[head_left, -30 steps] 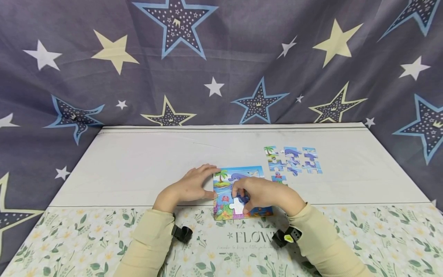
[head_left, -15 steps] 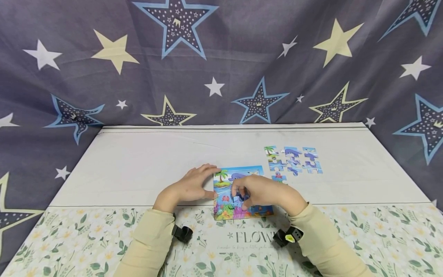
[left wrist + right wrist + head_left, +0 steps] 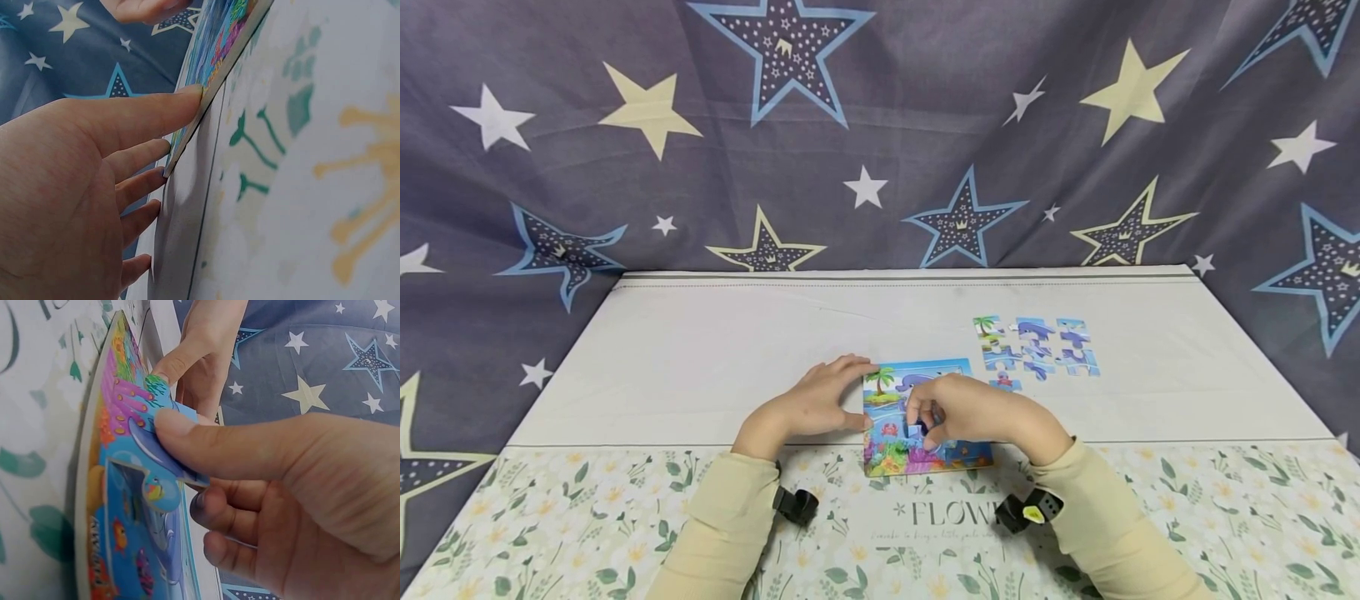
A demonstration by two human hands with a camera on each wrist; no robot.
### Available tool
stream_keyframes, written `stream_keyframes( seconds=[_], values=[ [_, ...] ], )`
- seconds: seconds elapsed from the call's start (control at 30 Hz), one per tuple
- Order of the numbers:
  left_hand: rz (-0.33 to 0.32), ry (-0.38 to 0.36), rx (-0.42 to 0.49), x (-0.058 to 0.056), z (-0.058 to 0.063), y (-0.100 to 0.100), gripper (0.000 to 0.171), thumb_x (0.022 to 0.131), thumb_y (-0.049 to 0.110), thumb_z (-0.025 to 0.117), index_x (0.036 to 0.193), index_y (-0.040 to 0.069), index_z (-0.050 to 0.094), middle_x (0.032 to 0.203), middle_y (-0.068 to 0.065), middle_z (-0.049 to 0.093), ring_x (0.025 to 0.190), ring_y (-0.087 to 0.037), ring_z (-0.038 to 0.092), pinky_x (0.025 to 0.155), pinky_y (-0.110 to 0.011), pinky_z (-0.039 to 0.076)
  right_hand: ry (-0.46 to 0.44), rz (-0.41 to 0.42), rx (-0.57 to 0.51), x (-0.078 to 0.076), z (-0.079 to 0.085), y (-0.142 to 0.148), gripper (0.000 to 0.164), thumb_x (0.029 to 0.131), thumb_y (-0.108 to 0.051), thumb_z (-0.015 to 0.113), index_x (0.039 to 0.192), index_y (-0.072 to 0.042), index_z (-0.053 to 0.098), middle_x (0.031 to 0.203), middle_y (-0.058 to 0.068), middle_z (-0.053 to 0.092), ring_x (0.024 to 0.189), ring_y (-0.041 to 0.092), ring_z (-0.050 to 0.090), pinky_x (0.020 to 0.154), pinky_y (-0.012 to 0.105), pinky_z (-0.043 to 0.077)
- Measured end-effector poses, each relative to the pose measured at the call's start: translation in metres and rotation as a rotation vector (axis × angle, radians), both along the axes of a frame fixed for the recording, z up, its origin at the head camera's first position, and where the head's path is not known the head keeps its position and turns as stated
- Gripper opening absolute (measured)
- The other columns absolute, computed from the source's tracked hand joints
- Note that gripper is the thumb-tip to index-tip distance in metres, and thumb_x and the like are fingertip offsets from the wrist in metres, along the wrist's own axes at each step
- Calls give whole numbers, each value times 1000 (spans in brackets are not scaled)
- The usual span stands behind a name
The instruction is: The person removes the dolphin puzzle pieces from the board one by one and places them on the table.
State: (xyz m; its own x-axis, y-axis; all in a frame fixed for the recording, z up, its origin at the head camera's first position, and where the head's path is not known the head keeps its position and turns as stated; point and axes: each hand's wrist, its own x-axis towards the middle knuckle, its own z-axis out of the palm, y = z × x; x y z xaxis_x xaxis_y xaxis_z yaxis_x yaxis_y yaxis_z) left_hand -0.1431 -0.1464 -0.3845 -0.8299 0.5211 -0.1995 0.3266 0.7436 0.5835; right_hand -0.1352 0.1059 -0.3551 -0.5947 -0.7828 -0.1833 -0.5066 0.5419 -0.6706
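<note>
A colourful sea-themed jigsaw board (image 3: 887, 462) with a palm tree, crab and dolphin lies at the middle of the table. My left hand (image 3: 812, 402) rests at its left side, thumb and fingertips against the edge; in the left wrist view the thumb (image 3: 150, 115) and fingers are nearly straight. Over the board's centre, my right hand (image 3: 970, 408) pinches a jigsaw piece (image 3: 181, 459) showing blue and purple. The right wrist view has the thumb on top of this piece and its near edge raised. Curled fingers hide part of the picture beneath.
Several loose jigsaw pieces (image 3: 1036, 346) lie grouped behind the right hand, with a crab piece (image 3: 1004, 382) closest to that hand. The white and floral table covering (image 3: 662, 367) extends to both sides. A star-patterned curtain (image 3: 880, 125) hangs behind.
A white gap at the board's lower middle is now covered by coral-patterned jigsaw picture. The right hand has shifted slightly rightward with its piece. The left hand stays in place.
</note>
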Motion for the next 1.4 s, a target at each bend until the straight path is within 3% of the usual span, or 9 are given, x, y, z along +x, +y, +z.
stream_keyframes(
  seconds=[0.53,1.0,1.4],
  values=[
    [1,1,-7,-1,-1,1,79,85,28,76,153,12,37,159,-11,29,148,-33,20,120,-55,4,-13,77,-80,-2,-1,3,14,88,-3,73,100,-8,67,78,-4,58,64,9,50,62,26,48],
    [4,2,-6,0,0,1,79,85,29,75,153,12,38,159,-11,28,148,-33,19,120,-55,4,-57,3,-81,-4,3,6,16,87,-2,74,99,-10,67,71,-5,59,60,9,52,63,26,50],
    [3,-2,-6,0,0,1,79,85,29,75,153,11,38,159,-11,28,148,-33,19,121,-54,3,-32,-33,-108,-5,9,12,14,88,-2,73,98,-10,66,70,-5,55,58,8,47,61,25,47]
  ],
)
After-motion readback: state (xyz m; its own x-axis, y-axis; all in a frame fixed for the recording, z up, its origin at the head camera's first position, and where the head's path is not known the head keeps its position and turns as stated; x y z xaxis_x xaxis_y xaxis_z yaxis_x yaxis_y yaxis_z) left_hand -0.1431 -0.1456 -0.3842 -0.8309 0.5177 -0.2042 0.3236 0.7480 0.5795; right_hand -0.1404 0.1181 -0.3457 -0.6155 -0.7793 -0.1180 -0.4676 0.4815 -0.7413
